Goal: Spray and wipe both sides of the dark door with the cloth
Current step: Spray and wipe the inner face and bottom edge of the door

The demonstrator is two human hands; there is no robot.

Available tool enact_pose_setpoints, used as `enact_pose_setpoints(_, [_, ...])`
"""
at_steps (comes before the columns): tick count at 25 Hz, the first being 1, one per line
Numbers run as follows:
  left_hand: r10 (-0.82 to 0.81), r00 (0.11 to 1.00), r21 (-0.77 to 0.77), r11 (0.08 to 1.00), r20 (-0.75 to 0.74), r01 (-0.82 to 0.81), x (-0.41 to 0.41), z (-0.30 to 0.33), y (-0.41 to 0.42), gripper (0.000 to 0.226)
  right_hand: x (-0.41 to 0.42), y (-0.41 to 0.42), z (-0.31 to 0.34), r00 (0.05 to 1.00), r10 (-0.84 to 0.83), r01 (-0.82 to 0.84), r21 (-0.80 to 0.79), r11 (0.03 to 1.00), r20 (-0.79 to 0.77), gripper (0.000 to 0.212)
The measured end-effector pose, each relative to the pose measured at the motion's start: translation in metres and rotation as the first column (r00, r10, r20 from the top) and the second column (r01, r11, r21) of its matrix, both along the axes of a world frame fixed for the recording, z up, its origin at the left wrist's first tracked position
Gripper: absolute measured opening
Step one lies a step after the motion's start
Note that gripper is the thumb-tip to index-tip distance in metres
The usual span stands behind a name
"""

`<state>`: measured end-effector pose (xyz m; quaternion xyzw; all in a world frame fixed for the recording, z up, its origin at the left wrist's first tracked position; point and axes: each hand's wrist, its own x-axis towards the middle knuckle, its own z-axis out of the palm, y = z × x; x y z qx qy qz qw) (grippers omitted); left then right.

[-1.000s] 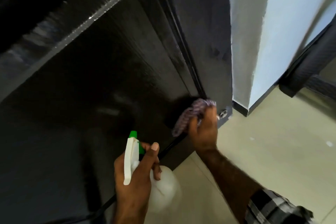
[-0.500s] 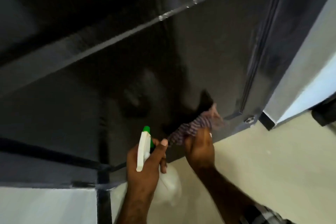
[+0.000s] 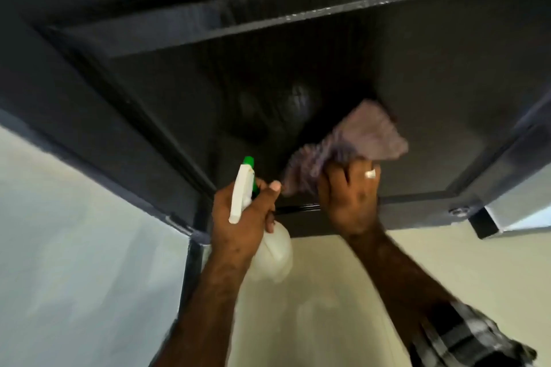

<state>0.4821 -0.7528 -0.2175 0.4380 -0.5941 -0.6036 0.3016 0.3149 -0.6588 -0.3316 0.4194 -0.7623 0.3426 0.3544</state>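
The dark door (image 3: 447, 92) fills the upper view, seen from close above its bottom rail. My right hand (image 3: 348, 197) grips a purplish checked cloth (image 3: 354, 143) and presses it against the door's lower panel. My left hand (image 3: 244, 217) holds a white spray bottle (image 3: 272, 250) by its neck; the white trigger head with green nozzle (image 3: 243, 188) points up toward the door. The bottle's body hangs below my fist, partly hidden by it.
A pale wall (image 3: 74, 247) runs along the left with a dark skirting post (image 3: 193, 265) at the door's hinge side. Beige floor tiles (image 3: 343, 322) lie below. A metal fitting (image 3: 459, 211) sits at the door's lower right corner, beside a light wall edge (image 3: 518, 211).
The view has swung left across the door's lower panel. My right hand has carried the cloth left and up along the panel. My left hand keeps the bottle beside it.
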Motion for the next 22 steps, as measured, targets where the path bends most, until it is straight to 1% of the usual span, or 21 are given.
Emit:
enact_pose_setpoints(1, [0.014, 1.000, 0.030, 0.999, 0.012, -0.014, 0.012, -0.001, 0.001, 0.021, 0.004, 0.015, -0.043, 1.000, 0.020, -0.022, 0.160, 0.987, 0.013, 0.015])
enact_pose_setpoints(2, [0.022, 1.000, 0.060, 0.998, 0.017, -0.023, 0.024, -0.002, 0.001, 0.020, 0.012, 0.026, -0.062, 0.996, 0.059, -0.075, 0.243, 0.967, 0.074, 0.022])
enact_pose_setpoints(3, [0.025, 0.999, 0.087, 0.996, 0.026, -0.027, 0.033, -0.004, 0.001, 0.019, 0.017, 0.029, -0.065, 0.985, 0.044, -0.086, 0.254, 0.963, 0.167, 0.028])
enact_pose_setpoints(4, [0.043, 0.998, 0.102, 0.994, 0.043, -0.047, 0.043, -0.008, -0.002, 0.020, 0.025, 0.018, -0.051, 0.967, 0.028, -0.082, 0.205, 0.975, 0.255, 0.028])
enact_pose_setpoints(5, [0.077, 0.994, 0.108, 0.991, 0.077, -0.085, 0.054, -0.010, -0.007, 0.025, 0.033, 0.000, -0.026, 0.951, 0.081, -0.115, 0.099, 0.988, 0.298, 0.025])
enact_pose_setpoints(6, [0.108, 0.988, 0.105, 0.987, 0.109, -0.120, 0.064, -0.012, -0.013, 0.029, 0.043, -0.027, 0.013, 0.950, 0.198, -0.203, -0.004, 0.979, 0.242, 0.029])
enact_pose_setpoints(7, [0.141, 0.982, 0.105, 0.982, 0.127, -0.155, 0.073, -0.012, -0.019, 0.034, 0.058, -0.056, 0.053, 0.952, 0.271, -0.271, -0.014, 0.962, 0.145, 0.035])
enact_pose_setpoints(8, [0.160, 0.977, 0.102, 0.979, 0.138, -0.175, 0.080, -0.014, -0.026, 0.037, 0.068, -0.084, 0.087, 0.940, 0.341, -0.341, 0.038, 0.939, 0.019, 0.039])
enact_pose_setpoints(10, [0.188, 0.974, 0.078, 0.977, 0.129, -0.199, 0.092, -0.011, -0.039, 0.034, 0.077, -0.133, 0.121, 0.888, 0.446, -0.443, 0.049, 0.895, -0.111, 0.043])
enact_pose_setpoints(11, [0.202, 0.974, 0.056, 0.976, 0.101, -0.209, 0.097, -0.010, -0.044, 0.031, 0.079, -0.145, 0.113, 0.863, 0.461, -0.447, 0.109, 0.888, -0.207, 0.042])
enact_pose_setpoints(12, [0.213, 0.974, 0.028, 0.976, 0.082, -0.215, 0.103, -0.012, -0.050, 0.033, 0.087, -0.143, 0.095, 0.830, 0.480, -0.424, 0.238, 0.874, -0.285, 0.041])
enact_pose_setpoints(13, [0.218, 0.972, 0.024, 0.975, 0.092, -0.221, 0.110, -0.013, -0.055, 0.040, 0.087, -0.134, 0.056, 0.791, 0.520, -0.369, 0.427, 0.826, -0.322, 0.042])
enact_pose_setpoints(14, [0.214, 0.970, 0.035, 0.975, 0.115, -0.219, 0.118, -0.016, -0.059, 0.045, 0.079, -0.116, 0.013, 0.759, 0.569, -0.319, 0.580, 0.750, -0.317, 0.044])
enact_pose_setpoints(15, [0.204, 0.970, 0.048, 0.976, 0.135, -0.212, 0.126, -0.019, -0.060, 0.047, 0.063, -0.090, -0.027, 0.762, 0.583, -0.274, 0.675, 0.685, -0.283, 0.046])
enact_pose_setpoints(16, [0.188, 0.974, 0.061, 0.979, 0.128, -0.197, 0.134, -0.023, -0.059, 0.045, 0.050, -0.065, -0.046, 0.789, 0.569, -0.238, 0.737, 0.633, -0.234, 0.048])
enact_pose_setpoints(17, [0.173, 0.980, 0.086, 0.979, 0.101, -0.182, 0.141, -0.025, -0.056, 0.042, 0.039, -0.040, -0.054, 0.831, 0.516, -0.195, 0.759, 0.621, -0.208, 0.049])
enact_pose_setpoints(18, [0.156, 0.986, 0.109, 0.981, 0.050, -0.161, 0.146, -0.028, -0.052, 0.037, 0.030, -0.017, -0.047, 0.881, 0.433, -0.143, 0.764, 0.630, -0.192, 0.049])
enact_pose_setpoints(19, [0.147, 0.989, 0.127, 0.981, -0.013, -0.144, 0.149, -0.029, -0.049, 0.033, 0.018, 0.003, -0.033, 0.928, 0.338, -0.107, 0.755, 0.647, -0.158, 0.050])
enact_pose_setpoints(20, [0.138, 0.989, 0.147, 0.981, -0.059, -0.128, 0.150, -0.033, -0.045, 0.029, 0.012, 0.023, -0.013, 0.974, 0.214, -0.093, 0.742, 0.663, -0.069, 0.051])
enact_pose_setpoints(21, [0.123, 0.988, 0.170, 0.980, -0.092, -0.106, 0.145, -0.034, -0.044, 0.029, 0.006, 0.037, 0.016, 0.997, 0.072, -0.073, 0.686, 0.724, 0.030, 0.051])
enact_pose_setpoints(22, [0.093, 0.990, 0.189, 0.979, -0.105, -0.072, 0.139, -0.032, -0.044, 0.031, 0.002, 0.046, 0.043, 0.985, -0.107, -0.001, 0.622, 0.783, 0.135, 0.049])
